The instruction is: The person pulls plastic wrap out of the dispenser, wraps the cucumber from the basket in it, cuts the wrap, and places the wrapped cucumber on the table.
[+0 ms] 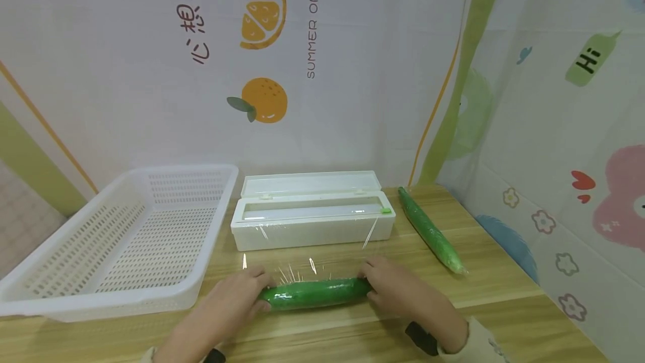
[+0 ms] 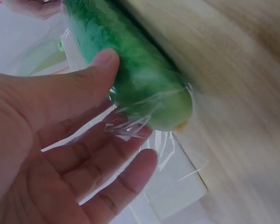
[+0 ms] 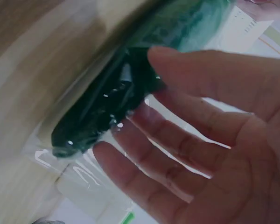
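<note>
A green cucumber with clear cling film round it lies crosswise near the table's front. My left hand holds its left end, thumb on the near side and fingers at the far side. At the other end, my right hand grips it the same way. Loose cling film sticks out past the pale end in the left wrist view. In the right wrist view, film wrinkles over the dark end of the cucumber. From the cucumber a film sheet stretches back to a white cling film dispenser, its lid raised.
Another film-wrapped cucumber lies slantwise on the wooden table, right of the dispenser. A white plastic basket stands on the left. Behind the dispenser hangs a printed cloth, and a second printed wall covering borders the right side.
</note>
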